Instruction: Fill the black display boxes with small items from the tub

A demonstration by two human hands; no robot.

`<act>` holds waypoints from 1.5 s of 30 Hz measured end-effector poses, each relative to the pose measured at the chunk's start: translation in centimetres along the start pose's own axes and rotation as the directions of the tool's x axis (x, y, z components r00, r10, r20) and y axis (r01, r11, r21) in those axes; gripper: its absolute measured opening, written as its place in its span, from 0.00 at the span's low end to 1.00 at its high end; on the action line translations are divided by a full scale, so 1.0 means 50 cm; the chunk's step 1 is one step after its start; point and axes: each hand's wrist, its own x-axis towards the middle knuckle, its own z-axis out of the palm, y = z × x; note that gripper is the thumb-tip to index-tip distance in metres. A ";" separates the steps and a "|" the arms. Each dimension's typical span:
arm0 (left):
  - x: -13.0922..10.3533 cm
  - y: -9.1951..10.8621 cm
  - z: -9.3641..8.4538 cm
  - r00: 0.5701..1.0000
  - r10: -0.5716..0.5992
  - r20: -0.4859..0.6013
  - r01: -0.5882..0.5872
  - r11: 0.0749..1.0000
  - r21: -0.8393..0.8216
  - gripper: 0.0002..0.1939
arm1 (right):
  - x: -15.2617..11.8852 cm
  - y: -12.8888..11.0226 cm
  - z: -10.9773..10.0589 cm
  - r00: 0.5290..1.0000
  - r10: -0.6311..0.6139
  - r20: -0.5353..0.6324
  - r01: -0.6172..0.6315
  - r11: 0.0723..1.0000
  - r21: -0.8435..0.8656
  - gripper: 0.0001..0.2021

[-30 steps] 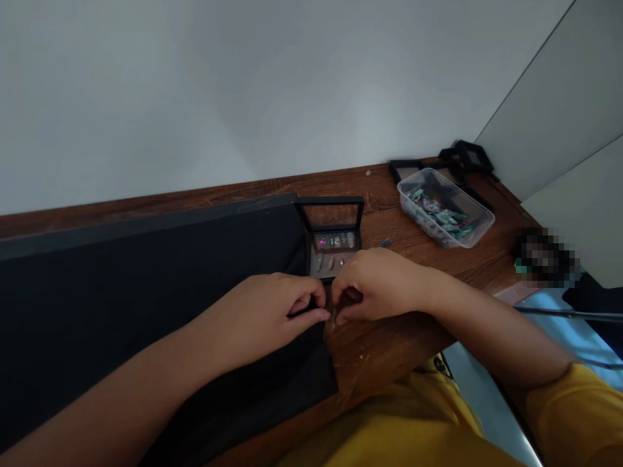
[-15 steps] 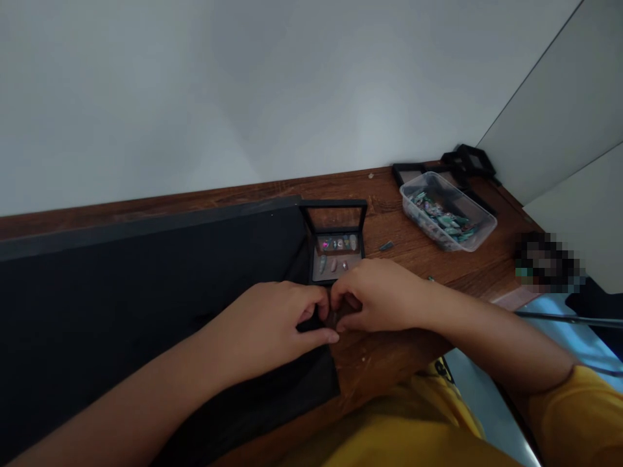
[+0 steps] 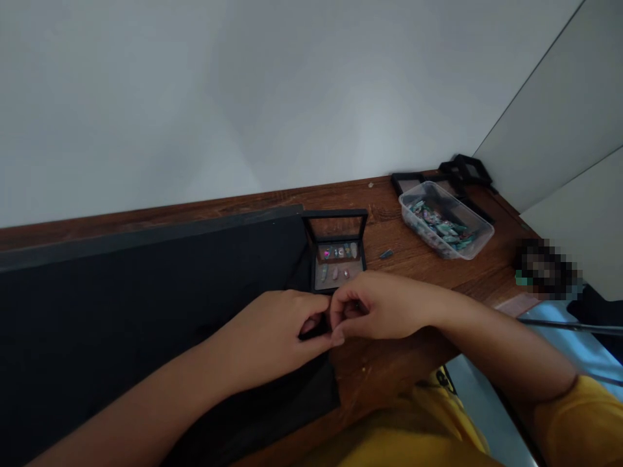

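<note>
My left hand (image 3: pixel 287 327) and my right hand (image 3: pixel 377 305) meet just in front of a small black display box (image 3: pixel 312 275). The fingers of both are curled in a pinch, fingertips touching or nearly so. Whatever is between them is too small or hidden to make out. The box stands with its windowed lid (image 3: pixel 335 213) tilted up. Inside lie small decorated press-on nails (image 3: pixel 341 251), a row at the back and several more on the grey insert in front. A single teal nail (image 3: pixel 386 253) rests on the wood to the right of the box.
A clear plastic tub (image 3: pixel 479 241) holds many teal and shiny nails at the right. Behind it, more black boxes (image 3: pixel 471 170) lie by the wall. A black mat (image 3: pixel 146 311) covers the left of the wooden table (image 3: pixel 374 389). A blurred-out patch (image 3: pixel 548 269) is at far right.
My right thumb and fingers have come together with my left fingertips, closing the small gap between the hands. The view has tilted slightly, and the box and tub stay in place.
</note>
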 end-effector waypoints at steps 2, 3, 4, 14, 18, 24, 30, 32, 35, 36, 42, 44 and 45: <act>-0.001 -0.005 0.004 0.998 0.020 -0.059 -0.021 1.000 -0.012 0.18 | 0.000 0.012 -0.019 0.995 -0.067 -0.067 0.077 0.985 0.153 0.04; -0.001 -0.007 0.005 0.994 0.033 -0.105 -0.035 0.999 -0.018 0.18 | -0.001 0.018 -0.031 0.986 -0.096 -0.134 0.125 0.965 0.232 0.06; -0.001 -0.010 0.007 0.986 0.047 -0.160 -0.051 0.998 -0.025 0.19 | -0.001 0.025 -0.044 0.970 -0.108 -0.220 0.172 0.939 0.298 0.08; 0.021 -0.059 -0.004 0.820 0.075 -0.568 -0.072 0.997 0.028 0.19 | 0.044 0.083 -0.076 0.900 0.065 -0.430 0.134 0.899 0.417 0.13; 0.028 -0.071 -0.007 0.797 0.027 -0.604 -0.022 1.000 0.014 0.18 | 0.059 0.097 -0.067 0.903 0.006 -0.429 0.170 0.914 0.369 0.11; 0.034 -0.077 0.007 0.794 0.035 -0.606 -0.040 0.999 0.005 0.20 | 0.042 0.107 -0.086 0.913 -0.046 -0.406 0.172 0.945 0.279 0.09; 0.044 -0.084 0.013 0.854 -0.006 -0.520 -0.003 1.000 -0.018 0.26 | 0.048 0.112 -0.086 0.898 -0.026 -0.438 0.121 0.975 0.189 0.09; 0.045 -0.084 0.012 0.870 -0.024 -0.492 0.012 1.000 -0.026 0.26 | 0.052 0.113 -0.082 0.887 -0.025 -0.461 0.114 0.979 0.167 0.09; 0.045 -0.083 0.011 0.877 -0.032 -0.480 0.020 0.999 -0.029 0.26 | 0.054 0.114 -0.077 0.874 -0.044 -0.483 0.123 0.983 0.134 0.09; 0.045 -0.083 0.011 0.876 -0.032 -0.482 0.021 0.999 -0.029 0.26 | 0.054 0.114 -0.077 0.871 -0.054 -0.488 0.129 0.984 0.121 0.08; 0.045 -0.083 0.010 0.875 -0.018 -0.485 0.003 0.999 -0.032 0.23 | 0.053 0.111 -0.072 0.843 -0.081 -0.532 0.137 0.988 0.066 0.06; 0.045 -0.083 0.010 0.874 -0.011 -0.487 -0.006 0.999 -0.035 0.22 | 0.053 0.110 -0.071 0.832 -0.079 -0.550 0.139 0.988 0.067 0.06; 0.045 -0.083 0.010 0.873 -0.008 -0.488 -0.010 0.999 -0.034 0.22 | 0.054 0.109 -0.070 0.827 -0.078 -0.557 0.138 0.988 0.068 0.06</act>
